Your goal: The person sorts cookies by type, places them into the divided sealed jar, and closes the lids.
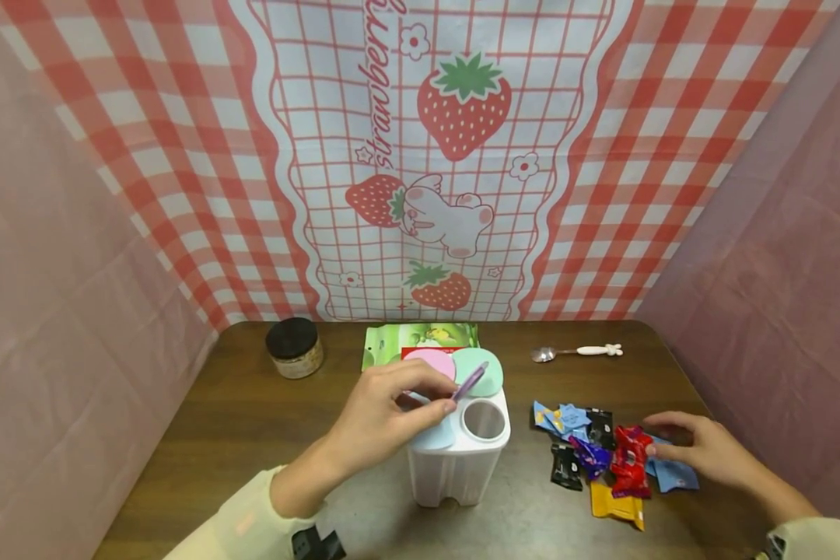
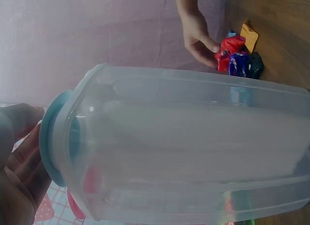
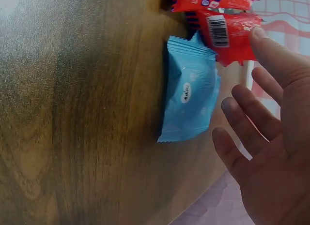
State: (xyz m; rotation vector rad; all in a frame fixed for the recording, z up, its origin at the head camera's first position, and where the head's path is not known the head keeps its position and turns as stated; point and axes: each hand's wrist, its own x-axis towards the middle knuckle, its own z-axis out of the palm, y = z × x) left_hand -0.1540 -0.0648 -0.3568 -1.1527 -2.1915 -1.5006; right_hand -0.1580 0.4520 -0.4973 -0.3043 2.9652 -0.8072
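My left hand (image 1: 385, 400) pinches a purple round lid (image 1: 471, 381) between thumb and fingers, tilted on edge above a white container (image 1: 455, 476). The front right round hole (image 1: 484, 420) of the container is uncovered. Pink (image 1: 430, 359), mint green (image 1: 488, 375) and pale blue (image 1: 435, 437) lids sit over its other holes. At the right, my right hand (image 1: 703, 449) reaches to the candy pile with fingers spread, its thumb at a red-wrapped candy (image 1: 630, 464). A light blue candy packet (image 3: 189, 94) lies just beside those fingers.
Purple (image 1: 591, 457), black (image 1: 566, 467), yellow (image 1: 616, 504) and more blue wrapped candies (image 1: 563, 418) fill the pile. Behind stand a black-lidded jar (image 1: 295, 348) and a green packet (image 1: 385, 342). A spoon (image 1: 577, 352) lies at the back right.
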